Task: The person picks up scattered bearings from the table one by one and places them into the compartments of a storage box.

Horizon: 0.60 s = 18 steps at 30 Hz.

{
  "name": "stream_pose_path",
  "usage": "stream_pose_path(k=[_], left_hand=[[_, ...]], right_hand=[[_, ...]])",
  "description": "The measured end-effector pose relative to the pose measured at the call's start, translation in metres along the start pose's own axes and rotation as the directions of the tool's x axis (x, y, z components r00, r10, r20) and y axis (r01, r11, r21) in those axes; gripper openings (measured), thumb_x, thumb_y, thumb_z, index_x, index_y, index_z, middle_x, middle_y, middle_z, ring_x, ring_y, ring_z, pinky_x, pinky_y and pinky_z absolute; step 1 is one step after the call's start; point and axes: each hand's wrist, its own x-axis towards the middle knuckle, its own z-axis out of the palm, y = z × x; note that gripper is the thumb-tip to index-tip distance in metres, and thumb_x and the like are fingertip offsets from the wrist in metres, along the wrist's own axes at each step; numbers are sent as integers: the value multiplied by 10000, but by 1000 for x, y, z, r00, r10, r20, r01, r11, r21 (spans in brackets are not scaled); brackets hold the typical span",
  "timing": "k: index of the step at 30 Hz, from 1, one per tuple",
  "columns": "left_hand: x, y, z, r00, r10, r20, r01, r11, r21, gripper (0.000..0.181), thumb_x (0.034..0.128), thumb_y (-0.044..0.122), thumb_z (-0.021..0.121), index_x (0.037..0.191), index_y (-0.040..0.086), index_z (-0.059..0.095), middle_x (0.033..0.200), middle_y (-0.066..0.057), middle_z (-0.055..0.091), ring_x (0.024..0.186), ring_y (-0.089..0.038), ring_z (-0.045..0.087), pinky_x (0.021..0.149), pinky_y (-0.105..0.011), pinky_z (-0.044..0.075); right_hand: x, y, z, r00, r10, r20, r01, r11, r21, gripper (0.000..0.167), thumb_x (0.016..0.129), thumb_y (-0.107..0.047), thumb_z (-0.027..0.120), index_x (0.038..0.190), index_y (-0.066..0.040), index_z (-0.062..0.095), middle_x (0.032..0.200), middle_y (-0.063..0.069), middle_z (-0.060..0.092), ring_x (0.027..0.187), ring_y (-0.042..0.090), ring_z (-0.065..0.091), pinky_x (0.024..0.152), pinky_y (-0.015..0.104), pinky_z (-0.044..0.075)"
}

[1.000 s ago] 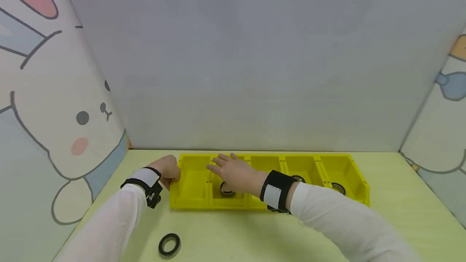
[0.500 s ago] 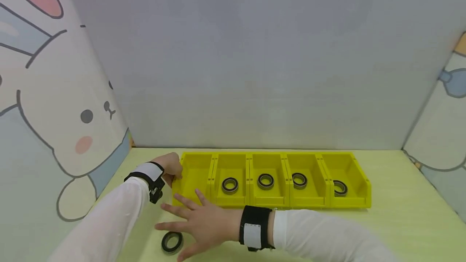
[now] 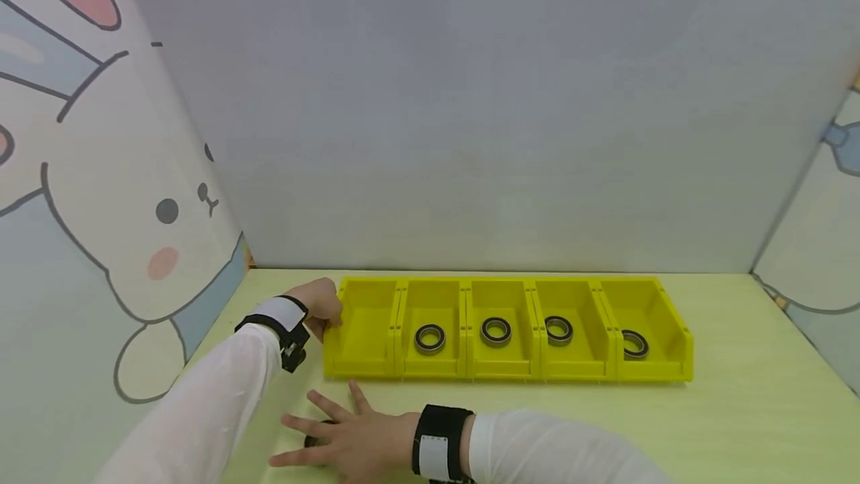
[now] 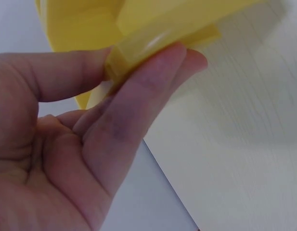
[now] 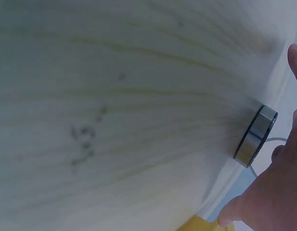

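Note:
In the head view, a row of joined yellow bins stands on the table. My left hand pinches the left edge of the leftmost bin; the left wrist view shows thumb and fingers on the bin's rim. Below the row, my right hand is spread with straight fingers above a black-and-silver ball bearing on the table, covering most of it. In the right wrist view the bearing shows its shiny outer side near the fingers, and the hand does not grip it. Contact is hard to tell.
Other bearings lie singly in the second, third, fourth and fifth bins from the left. The leftmost bin holds no bearing. A grey wall rises behind the table, with cartoon-printed panels at both sides.
My right hand has moved from over the second bin down and left to the loose bearing on the table, uncovering the bins. The left hand keeps its hold on the bin edge.

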Motion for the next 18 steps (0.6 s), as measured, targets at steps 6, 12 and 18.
stream_pose_path(k=[6,12,18], left_hand=[[2,0,-2,1000,-21,-6,21,1000,15,191,876,22,587,1033,-83,556,922,-181,666,698,-251,700,637,-312,588],[1,0,-1,1000,-3,-12,3,1000,22,175,875,17,581,1014,-90,567,910,-187,675,713,-269,705,629,-315,588],[0,1,1,1000,-10,-9,10,1000,14,198,876,16,581,1041,-91,555,933,-195,668,724,-269,702,637,-317,589]], right_hand=[[2,2,4,996,-77,44,75,996,57,764,909,-585,418,1460,-444,-92,1518,-163,-242,1412,137,-220,1174,466,75],[2,-1,5,987,-157,34,157,988,15,667,959,-505,385,1511,-316,61,1566,-119,-96,1438,124,-123,1180,314,104],[3,2,1,985,-174,-12,173,983,-54,543,1000,-399,358,1499,-226,233,1562,-78,170,1446,83,67,1153,210,173]])
